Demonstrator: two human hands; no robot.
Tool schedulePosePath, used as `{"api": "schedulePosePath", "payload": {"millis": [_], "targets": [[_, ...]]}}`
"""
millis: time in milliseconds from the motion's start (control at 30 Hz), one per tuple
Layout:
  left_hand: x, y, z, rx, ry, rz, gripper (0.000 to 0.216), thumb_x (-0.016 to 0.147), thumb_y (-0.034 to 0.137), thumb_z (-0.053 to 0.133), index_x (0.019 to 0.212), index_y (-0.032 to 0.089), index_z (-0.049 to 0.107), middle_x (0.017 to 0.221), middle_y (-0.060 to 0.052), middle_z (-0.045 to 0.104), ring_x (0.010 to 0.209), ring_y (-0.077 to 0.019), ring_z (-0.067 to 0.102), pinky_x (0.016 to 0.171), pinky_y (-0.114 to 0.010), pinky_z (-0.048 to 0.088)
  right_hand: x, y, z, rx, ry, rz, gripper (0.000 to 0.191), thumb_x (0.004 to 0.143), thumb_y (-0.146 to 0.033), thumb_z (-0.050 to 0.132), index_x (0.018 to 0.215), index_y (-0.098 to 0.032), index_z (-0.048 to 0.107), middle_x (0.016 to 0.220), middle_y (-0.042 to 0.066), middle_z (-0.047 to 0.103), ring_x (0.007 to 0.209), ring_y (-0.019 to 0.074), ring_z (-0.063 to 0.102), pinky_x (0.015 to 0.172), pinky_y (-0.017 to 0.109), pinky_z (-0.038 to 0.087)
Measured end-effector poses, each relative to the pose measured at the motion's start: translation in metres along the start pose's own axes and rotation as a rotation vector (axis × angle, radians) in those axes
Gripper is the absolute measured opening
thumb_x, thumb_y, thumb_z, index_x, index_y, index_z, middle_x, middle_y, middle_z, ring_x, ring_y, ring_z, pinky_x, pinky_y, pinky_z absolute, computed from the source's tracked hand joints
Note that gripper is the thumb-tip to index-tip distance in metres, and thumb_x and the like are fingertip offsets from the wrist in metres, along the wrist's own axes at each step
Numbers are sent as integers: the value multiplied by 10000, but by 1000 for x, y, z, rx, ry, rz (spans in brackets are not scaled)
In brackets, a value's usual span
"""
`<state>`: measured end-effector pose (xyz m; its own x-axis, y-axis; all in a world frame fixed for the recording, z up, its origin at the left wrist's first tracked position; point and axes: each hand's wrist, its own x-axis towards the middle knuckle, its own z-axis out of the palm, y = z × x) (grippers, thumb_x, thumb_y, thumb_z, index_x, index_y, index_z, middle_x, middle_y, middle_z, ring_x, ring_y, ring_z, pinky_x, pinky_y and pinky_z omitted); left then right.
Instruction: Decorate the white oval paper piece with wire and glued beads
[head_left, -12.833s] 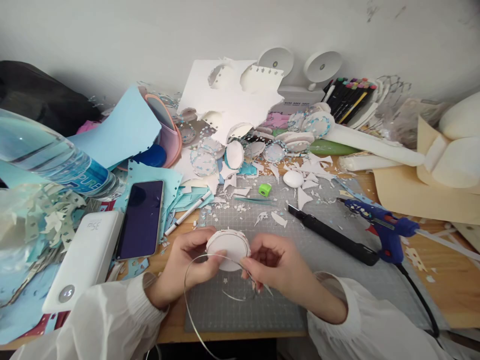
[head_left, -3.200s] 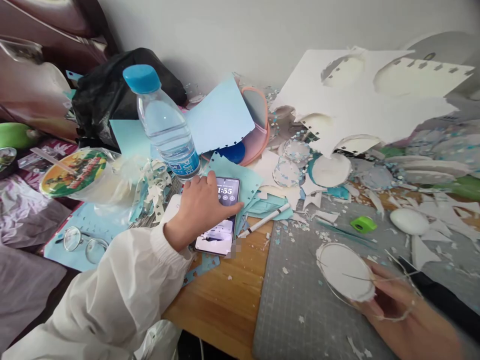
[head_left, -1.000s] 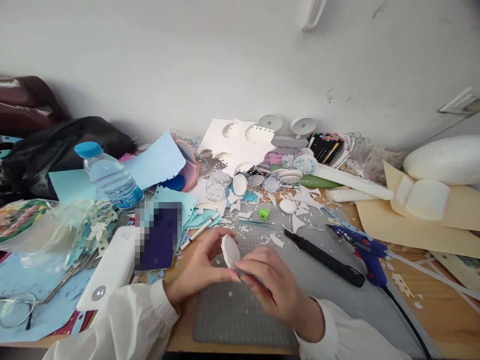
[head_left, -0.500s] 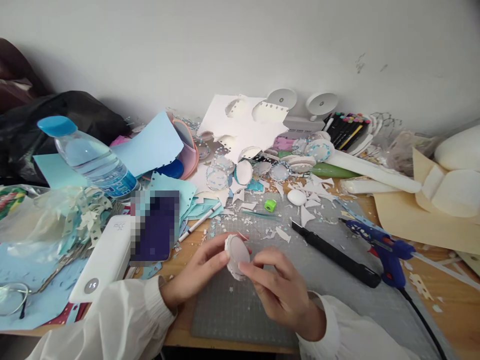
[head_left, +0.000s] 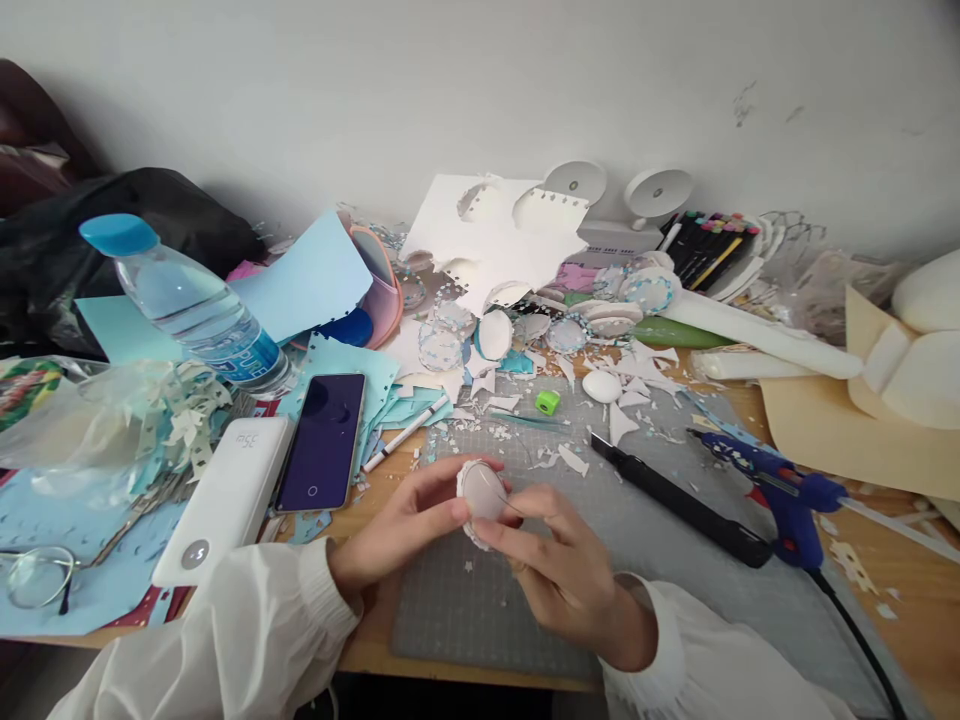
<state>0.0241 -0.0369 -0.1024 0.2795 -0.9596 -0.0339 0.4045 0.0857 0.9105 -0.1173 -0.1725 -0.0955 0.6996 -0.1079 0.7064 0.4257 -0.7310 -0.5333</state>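
Observation:
A small white round disc (head_left: 482,494) with an uneven, ruffled-looking edge is held tilted above the grey cutting mat (head_left: 442,620). My left hand (head_left: 405,520) pinches its left side, thumb on the face and fingers behind. My right hand (head_left: 562,560) is closed at the disc's lower right, with a finger or thumb against the face and the other fingers curled. A thin line, perhaps a thread or the disc's rim, runs across the upper right of the face. The disc's back is hidden.
A black-handled cutter (head_left: 682,500) and a blue glue gun (head_left: 787,490) lie to the right. Paper scraps and a green sharpener-like block (head_left: 547,402) are ahead. On the left are a phone (head_left: 322,440), a white power bank (head_left: 225,500) and a water bottle (head_left: 195,310).
The view has shifted slightly, so the scene sits a little further right and higher. The disc has turned slightly in my fingers; both hands stay on it.

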Motion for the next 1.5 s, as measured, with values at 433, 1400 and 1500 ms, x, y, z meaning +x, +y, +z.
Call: {"api": "schedulePosePath", "payload": {"millis": [433, 1400, 1500], "targets": [[6, 8, 0, -14, 40, 97, 774, 646, 374, 864, 1323, 291, 500, 1191, -82, 564, 1052, -264, 586, 807, -315, 472, -3, 9, -21, -152, 543, 180, 179, 884, -146, 558, 986, -273, 632, 791, 35, 577, 736, 206, 555, 657, 383, 468], [-50, 67, -11, 683, 173, 358, 850, 653, 406, 857, 1391, 329, 441, 1273, -92, 601, 1167, -354, 583, 978, -456, 492, 23, -25, -61, 592, 304, 335, 173, 901, -421, 543, 1007, -284, 542, 847, 42, 496, 786, 213, 538, 708, 385, 486], [-39, 41, -5, 880, 175, 217, 780, 720, 298, 826, 1391, 306, 428, 1329, -102, 589, 1296, -348, 502, 1133, -533, 329, 28, -34, -53, 717, 295, 381, 245, 856, -520, 526, 932, -299, 454, 795, 22, 419, 690, 202, 488, 597, 358, 464]]}}
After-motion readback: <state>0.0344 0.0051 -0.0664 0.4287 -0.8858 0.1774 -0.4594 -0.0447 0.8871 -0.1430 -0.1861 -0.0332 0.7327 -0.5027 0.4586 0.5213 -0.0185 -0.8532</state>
